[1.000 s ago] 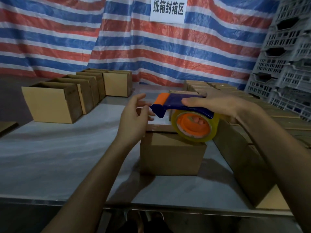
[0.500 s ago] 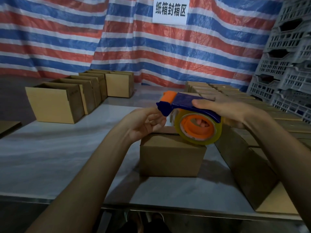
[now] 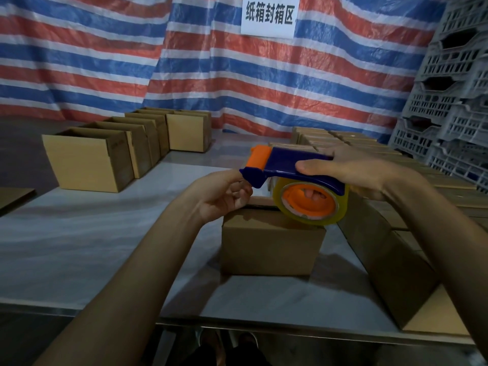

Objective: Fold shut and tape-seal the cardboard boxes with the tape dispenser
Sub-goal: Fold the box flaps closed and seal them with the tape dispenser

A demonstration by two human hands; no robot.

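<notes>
We hold the tape dispenser [image 3: 293, 167] in the air just above the brown cardboard box [image 3: 269, 247]. It lies long-ways from right to left, and its orange nose points left. Its body is smooth dark blue plastic, with a round roll of shiny see-through tape under it. Our right hand [image 3: 351, 170] grips its top. Our left hand [image 3: 224, 191] curls at the nose; we cannot tell if it pinches tape. The box sits on a smooth grey surface [image 3: 92, 247], with bare room on its left and a row of boxes [image 3: 383, 247] close on its right.
</notes>
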